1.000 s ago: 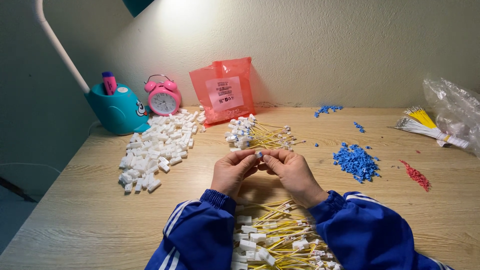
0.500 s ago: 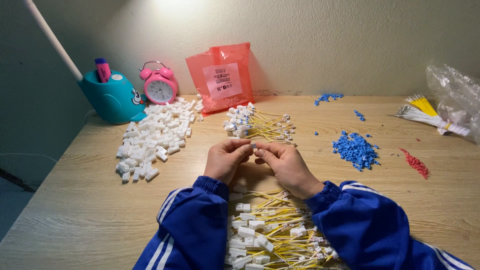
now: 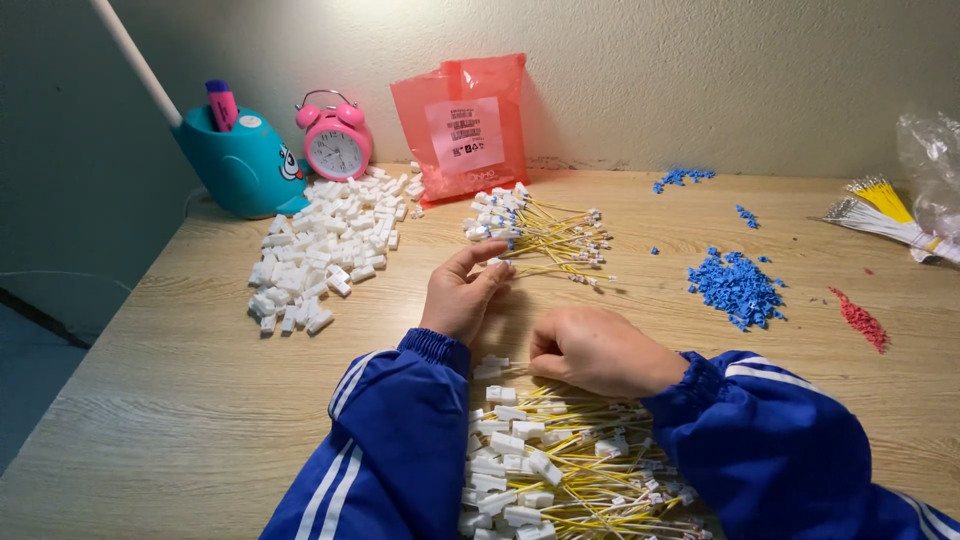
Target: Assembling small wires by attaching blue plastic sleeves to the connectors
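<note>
Parting since before: left hand (image 3: 462, 295), right hand (image 3: 600, 350).

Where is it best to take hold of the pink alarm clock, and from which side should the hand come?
Probably grip the pink alarm clock by its round body, coming from the front right. It stands upright, the teal pen holder crowds its left, and the handle on top looks thin.

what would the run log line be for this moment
left hand: reaching at far bundle of yellow wires with white plugs | right hand: on near heap of yellow wires | surface: wooden table
</note>
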